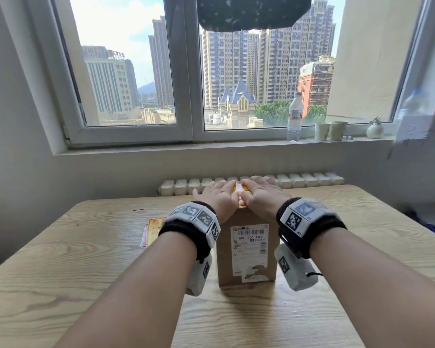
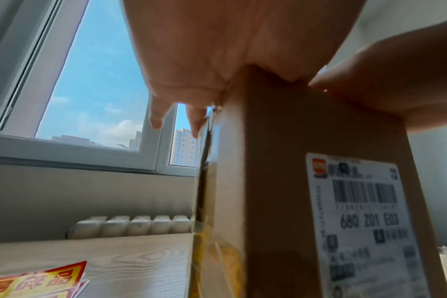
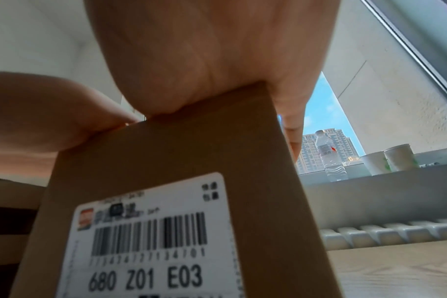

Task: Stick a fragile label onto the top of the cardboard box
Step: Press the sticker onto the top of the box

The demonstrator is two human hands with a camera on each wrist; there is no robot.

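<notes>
Head view: fragile label (image 1: 242, 191) between both hands' fingertips (image 1: 232, 188) atop cardboard box (image 1: 246, 249).

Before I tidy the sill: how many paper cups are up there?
2. One cup stands right of the bottle; the second cup is beside it, left of the small vase. None seems hidden.

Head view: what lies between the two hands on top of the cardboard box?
A yellow and red fragile label shows in the narrow gap between the left hand and right hand, both flat on the cardboard box. Only the head view shows it.
</notes>
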